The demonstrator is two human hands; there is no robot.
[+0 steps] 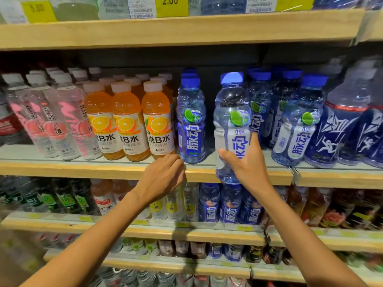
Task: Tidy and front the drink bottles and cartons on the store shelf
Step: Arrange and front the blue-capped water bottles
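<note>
The wooden shelf (83, 168) carries rows of drinks: clear pink-labelled bottles (51, 121) at the left, orange vitamin bottles (128, 121) beside them, and blue-capped bottles (298, 125) at the right. A single blue bottle (191, 121) stands near the front edge. The held bottle (232, 112) is upright in front of the shelf edge, between that single one and the right-hand row. The right grip (248, 162) is wrapped round its lower half. The left grip (163, 175) holds nothing, fingers loosely spread at the shelf edge just beside the single bottle's base.
</note>
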